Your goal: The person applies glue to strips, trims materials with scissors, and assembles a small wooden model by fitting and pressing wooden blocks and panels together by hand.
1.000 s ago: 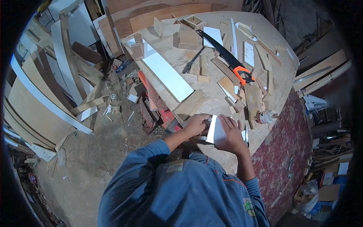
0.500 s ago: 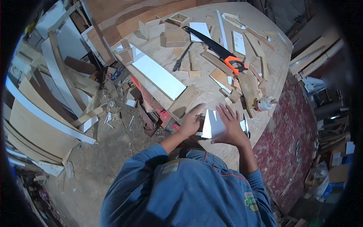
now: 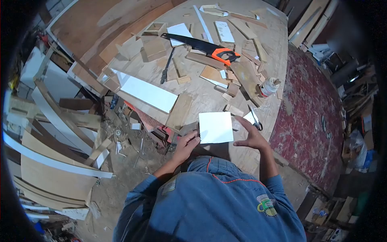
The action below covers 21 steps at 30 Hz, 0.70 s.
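A white square board (image 3: 216, 128) faces up at the near edge of the wooden worktable (image 3: 242, 155). My left hand (image 3: 186, 146) grips its left edge, with fingers bent and the thumb at the lower corner. At the opposite side, my right hand (image 3: 254, 138) is open, thumb and fingers spread apart. The right thumb tip comes close to the board's edge; whether it touches is unclear. Just beyond the right fingers lie scissors (image 3: 258, 124) with dark handles, partly over a white scrap.
A handsaw (image 3: 201, 46) with an orange handle lies among wood offcuts. A long white board (image 3: 147, 92) runs along the table's left side. A white glue-like bottle (image 3: 269, 87) stands at the right. Curved panels (image 3: 52, 157) lean at far left; debris covers the floor.
The white board has turned from a steep tilt to showing its broad square face. My right hand has moved off its face to the right side. The camera view has shifted.
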Motion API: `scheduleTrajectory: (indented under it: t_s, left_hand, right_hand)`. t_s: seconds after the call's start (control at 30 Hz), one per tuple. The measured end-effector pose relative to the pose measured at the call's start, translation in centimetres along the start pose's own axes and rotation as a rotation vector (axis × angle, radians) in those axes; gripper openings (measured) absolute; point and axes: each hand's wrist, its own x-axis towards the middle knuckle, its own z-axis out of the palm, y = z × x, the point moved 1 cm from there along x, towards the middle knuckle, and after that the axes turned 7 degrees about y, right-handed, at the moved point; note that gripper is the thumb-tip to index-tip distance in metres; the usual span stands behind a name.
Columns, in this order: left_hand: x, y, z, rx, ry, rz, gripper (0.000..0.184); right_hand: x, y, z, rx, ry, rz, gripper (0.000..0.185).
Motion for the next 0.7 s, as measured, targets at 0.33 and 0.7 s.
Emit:
scheduleTrajectory:
  t_s: [0.33, 0.7]
  left_hand:
    - [-0.5, -0.1, 1.1, -0.015, -0.081, -0.020, 0.032]
    - [-0.6, -1.5, 0.7, 0.110, -0.098, -0.022, 0.031]
  right_hand:
    - [-0.9, 1.3, 2.1, 0.327, -0.060, 0.017, 0.047]
    - [-0.7, 2.3, 3.1, 0.585, -0.124, 0.085, 0.036]
